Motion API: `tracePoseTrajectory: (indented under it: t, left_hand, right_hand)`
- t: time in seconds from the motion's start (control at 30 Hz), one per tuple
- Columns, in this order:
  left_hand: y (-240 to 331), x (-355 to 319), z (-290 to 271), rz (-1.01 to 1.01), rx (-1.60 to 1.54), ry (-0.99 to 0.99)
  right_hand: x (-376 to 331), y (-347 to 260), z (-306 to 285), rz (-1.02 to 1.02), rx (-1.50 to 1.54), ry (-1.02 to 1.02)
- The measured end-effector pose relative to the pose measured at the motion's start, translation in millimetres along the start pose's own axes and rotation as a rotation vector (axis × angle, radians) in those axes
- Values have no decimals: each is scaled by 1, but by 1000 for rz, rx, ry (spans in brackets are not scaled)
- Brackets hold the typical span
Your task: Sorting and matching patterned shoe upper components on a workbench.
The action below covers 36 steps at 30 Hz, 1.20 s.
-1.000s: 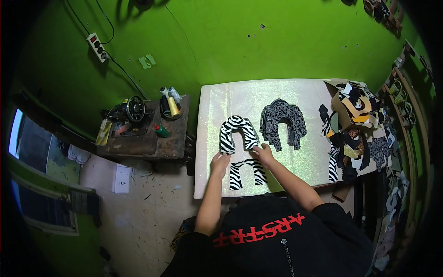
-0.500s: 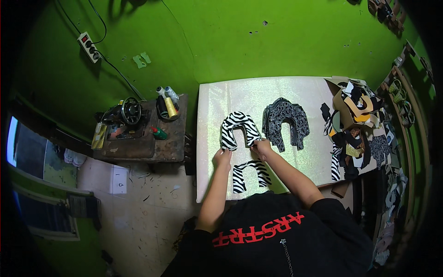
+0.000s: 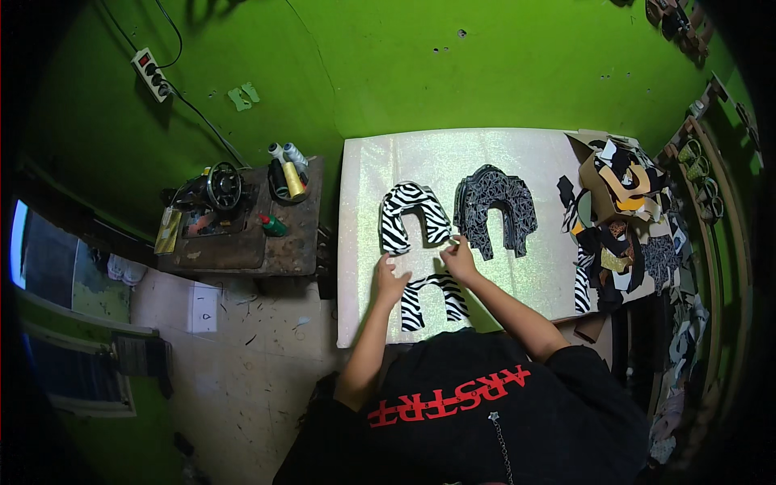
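Note:
A stack of zebra-print arch-shaped cut pieces (image 3: pixel 394 214) lies on the pale shimmering table sheet (image 3: pixel 368 174), its two legs pointing toward me. Just below its left leg is my left hand (image 3: pixel 391 280), with thumb and fingers apart and nothing visible in it. My right hand (image 3: pixel 459 261) rests by the end of the right leg, thumb and fingertips spread; whether a fingertip touches the stack is unclear. Between my forearms, nearer me, lies another zebra-print arch piece (image 3: pixel 411 309), partly behind my left hand. A second stack of black arch pieces with pale scribbled lines (image 3: pixel 477 198) sits to the right.
At the table's right end, a cardboard box (image 3: pixel 600 198) overflows with fabric offcuts (image 3: pixel 618 250). A sewing machine (image 3: pixel 226 192), thread cones (image 3: pixel 293 179) and a green bottle (image 3: pixel 273 226) occupy a worn wooden table on the left. Shelving with shoes (image 3: pixel 702 174) lines the right wall.
Both hands have come away from the leg ends of the zebra-print stack and drawn slightly toward me. My left thumb has spread out. The view has shifted a little.

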<state>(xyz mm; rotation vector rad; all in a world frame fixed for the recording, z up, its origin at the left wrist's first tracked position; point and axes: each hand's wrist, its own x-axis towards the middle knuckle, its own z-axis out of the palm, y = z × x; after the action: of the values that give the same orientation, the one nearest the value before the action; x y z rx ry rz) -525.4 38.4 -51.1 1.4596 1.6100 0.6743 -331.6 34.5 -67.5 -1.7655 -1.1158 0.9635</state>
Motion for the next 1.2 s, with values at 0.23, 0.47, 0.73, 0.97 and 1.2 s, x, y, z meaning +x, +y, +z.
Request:
tracePoseTrajectory:
  t: [0.23,0.47,0.73,0.97,1.2]
  left_hand:
    - [-6,-50,-6,240,355,54]
    - [-8,0,12,-173,-448,21]
    - [15,30,5,-337,-1136,7]
    - [12,33,3,-366,-1243,28]
    - [5,28,-4,-395,-1228,1]
  right_hand:
    - [-44,-2,-18,-71,-77,-50]
    - [3,8,-1,256,427,-69]
    - [13,-36,-5,462,775,-70]
    - [11,-35,4,424,809,5]
    - [9,-43,-7,431,696,-38]
